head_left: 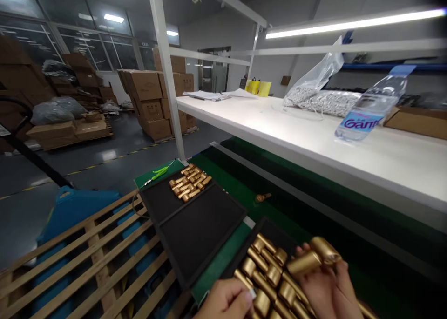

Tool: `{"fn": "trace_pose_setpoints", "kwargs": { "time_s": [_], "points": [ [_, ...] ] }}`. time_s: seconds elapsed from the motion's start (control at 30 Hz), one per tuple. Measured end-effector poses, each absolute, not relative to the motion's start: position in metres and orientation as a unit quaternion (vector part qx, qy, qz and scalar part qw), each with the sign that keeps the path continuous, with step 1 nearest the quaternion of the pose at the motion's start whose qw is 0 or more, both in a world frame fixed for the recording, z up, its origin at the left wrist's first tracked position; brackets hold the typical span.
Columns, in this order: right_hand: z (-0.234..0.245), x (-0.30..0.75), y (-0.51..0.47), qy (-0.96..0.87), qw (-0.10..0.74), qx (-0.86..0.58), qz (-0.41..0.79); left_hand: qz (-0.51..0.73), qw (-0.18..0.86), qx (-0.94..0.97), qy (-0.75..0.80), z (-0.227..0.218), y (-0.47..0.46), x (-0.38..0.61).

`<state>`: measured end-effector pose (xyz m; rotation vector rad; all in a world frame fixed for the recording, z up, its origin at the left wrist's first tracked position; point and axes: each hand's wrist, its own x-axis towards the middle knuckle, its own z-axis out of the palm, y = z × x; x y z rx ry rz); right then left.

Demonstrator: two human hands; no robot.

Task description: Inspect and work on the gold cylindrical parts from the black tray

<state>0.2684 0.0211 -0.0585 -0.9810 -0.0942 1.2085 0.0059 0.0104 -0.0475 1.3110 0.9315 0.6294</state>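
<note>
Gold-coloured metal cylinders (273,275) lay heaped in a black tray (275,230) on a green mat (220,258), long axes running far-left to near-right. The right hand (323,291), nearer, gripped two crosswise above the heap; the left hand (223,300) curled at the near-left edge, its hold unclear.

Two hands are in view: the left hand (221,300) at six o'clock and the right hand (323,288) at five, holding two gold cylinders (303,263). One black two-compartment tray (193,221) sits at seven, a second black tray (268,230) at five. One gold fitting (262,197) lies alone at five. There are three yellow cups (254,87) at one, one bag of white parts (321,100) at two, and one water bottle (370,105) at three.
</note>
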Motion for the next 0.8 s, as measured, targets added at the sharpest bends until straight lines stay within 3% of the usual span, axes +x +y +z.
{"fn": "trace_pose_setpoints", "kwargs": {
  "time_s": [0.1, 0.27, 0.67, 0.8],
  "points": [
    [-0.032, 0.209, 0.015, 0.059, 0.68, -0.313, 0.661, 0.297, 0.633, 0.611, 0.373, -0.034, 0.007, 0.017],
    [-0.017, 0.169, 0.008, 0.109, 0.654, -0.197, 0.723, 0.328, 0.603, 0.639, 0.347, -0.022, -0.003, 0.019],
    [-0.008, 0.161, 0.006, 0.269, 0.616, -0.076, 0.737, 0.355, 0.54, 0.699, 0.306, -0.019, -0.002, 0.012],
    [0.0, 0.158, 0.004, 0.241, 0.665, -0.147, 0.691, 0.299, 0.554, 0.692, 0.353, -0.022, -0.005, 0.011]
  ]
}}
